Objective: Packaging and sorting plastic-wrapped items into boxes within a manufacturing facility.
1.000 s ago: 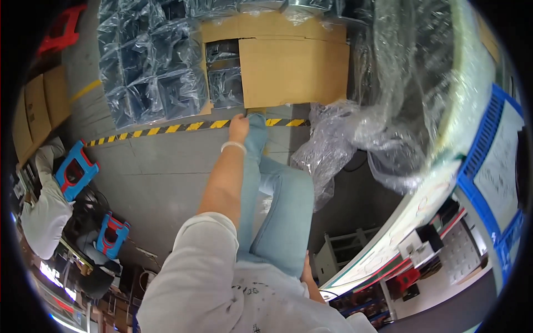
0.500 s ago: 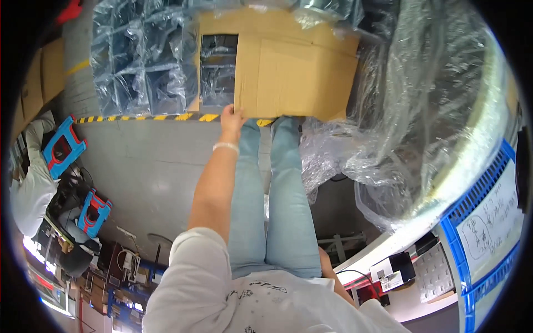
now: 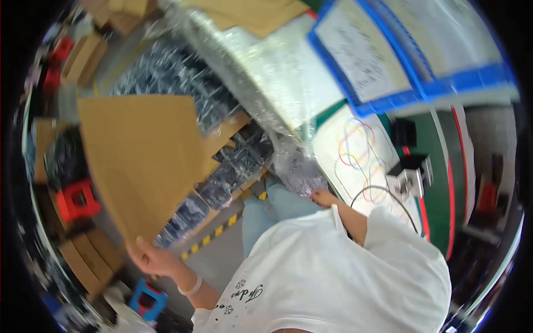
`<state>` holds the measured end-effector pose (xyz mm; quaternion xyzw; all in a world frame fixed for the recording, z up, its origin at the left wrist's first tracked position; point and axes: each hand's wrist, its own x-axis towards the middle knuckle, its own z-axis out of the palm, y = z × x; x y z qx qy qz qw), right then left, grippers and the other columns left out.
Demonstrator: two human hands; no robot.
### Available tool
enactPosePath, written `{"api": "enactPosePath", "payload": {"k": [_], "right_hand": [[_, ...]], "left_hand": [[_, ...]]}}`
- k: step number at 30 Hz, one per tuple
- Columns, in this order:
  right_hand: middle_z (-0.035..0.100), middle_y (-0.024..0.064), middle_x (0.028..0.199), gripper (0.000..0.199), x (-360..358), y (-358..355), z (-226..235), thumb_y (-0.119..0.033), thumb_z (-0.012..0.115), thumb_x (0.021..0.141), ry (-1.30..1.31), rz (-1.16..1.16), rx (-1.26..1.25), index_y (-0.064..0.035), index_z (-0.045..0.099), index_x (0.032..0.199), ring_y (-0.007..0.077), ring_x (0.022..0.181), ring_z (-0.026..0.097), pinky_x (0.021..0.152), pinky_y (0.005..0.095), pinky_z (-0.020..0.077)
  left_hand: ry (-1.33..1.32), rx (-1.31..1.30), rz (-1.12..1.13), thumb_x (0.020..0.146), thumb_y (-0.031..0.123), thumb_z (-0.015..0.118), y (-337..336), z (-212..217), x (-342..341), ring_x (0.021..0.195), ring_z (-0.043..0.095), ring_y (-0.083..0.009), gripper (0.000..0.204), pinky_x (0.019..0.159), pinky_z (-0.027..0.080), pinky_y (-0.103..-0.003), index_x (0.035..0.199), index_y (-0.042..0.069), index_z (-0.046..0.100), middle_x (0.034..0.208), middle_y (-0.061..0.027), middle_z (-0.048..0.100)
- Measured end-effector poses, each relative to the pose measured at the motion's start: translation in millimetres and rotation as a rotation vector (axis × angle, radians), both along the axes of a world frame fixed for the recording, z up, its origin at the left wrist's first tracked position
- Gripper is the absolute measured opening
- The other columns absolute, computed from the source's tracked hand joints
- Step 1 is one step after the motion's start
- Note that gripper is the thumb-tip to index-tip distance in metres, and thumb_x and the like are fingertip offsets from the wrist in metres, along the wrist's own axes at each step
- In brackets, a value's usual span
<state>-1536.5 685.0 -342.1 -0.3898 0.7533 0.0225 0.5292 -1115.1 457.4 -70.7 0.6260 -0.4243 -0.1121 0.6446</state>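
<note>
Head view: left hand has a large brown cardboard sheet by its near lower corner, fingers closed on that edge. Nearly the whole sheet lies up and beyond the fingers; only the corner is in the grip. The sheet is tilted and covers part of the dark plastic-wrapped parts behind it. More of these parts show past its right edge and below it. A pale band sits on the left wrist.

Right hand is well apart from the sheet, on the other side of the legs. It's at the edge of the white worktop, right by a bunch of clear plastic film. Can't tell whether its fingers grip the film or just rest there.

On the worktop: thin coloured wires and a small white-and-black device; a blue tray with a written sheet of paper is beyond them.

Floor side: yellow-black tape runs below the wrapped parts. 1 red stool, 1 blue stool and a brown box are over to the left.
</note>
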Motion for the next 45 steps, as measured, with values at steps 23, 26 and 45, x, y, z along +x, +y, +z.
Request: {"api": "enactPosePath", "payload": {"k": [23, 26, 45], "right_hand": [[0.045, 0.0121, 0.127, 0.059, 48, -105, 262, -0.007, 0.06, 0.082, -1.072, -0.999, -0.888, -0.0029, 0.028, 0.132, 0.0224, 0.117, 0.045, 0.096, 0.0353, 0.0387], [0.048, 0.0106, 0.124, 0.053, 53, -144, 245, -0.009, 0.06, 0.083, -1.112, -0.984, -0.841, -0.004, 0.033, 0.129, 0.0219, 0.114, 0.047, 0.093, 0.0346, 0.0414], [0.061, 0.014, 0.095, 0.03, -110, -472, 117, -0.026, 0.051, 0.087, -0.647, -0.578, -0.723, -0.0037, 0.051, 0.107, 0.022, 0.071, 0.059, 0.059, 0.0306, 0.048]], "left_hand": [[0.654, 0.152, -0.854, 0.09, 0.022, 0.052, -172, 41, -122, 0.096, 0.054, -0.0231, 0.034, 0.084, 0.045, -0.035, 0.114, 0.0, 0.043, 0.107, -0.0124, 0.054], [1.148, 0.242, -0.612, 0.09, 0.02, 0.051, -153, -11, -69, 0.103, 0.05, -0.0254, 0.039, 0.09, 0.04, -0.037, 0.121, 0.002, 0.035, 0.115, -0.0127, 0.05], [0.992, 0.273, 0.366, 0.083, 0.004, 0.048, 164, -93, 1, 0.085, 0.053, -0.017, 0.028, 0.075, 0.044, -0.03, 0.11, 0.005, 0.043, 0.095, -0.0068, 0.052]]}}
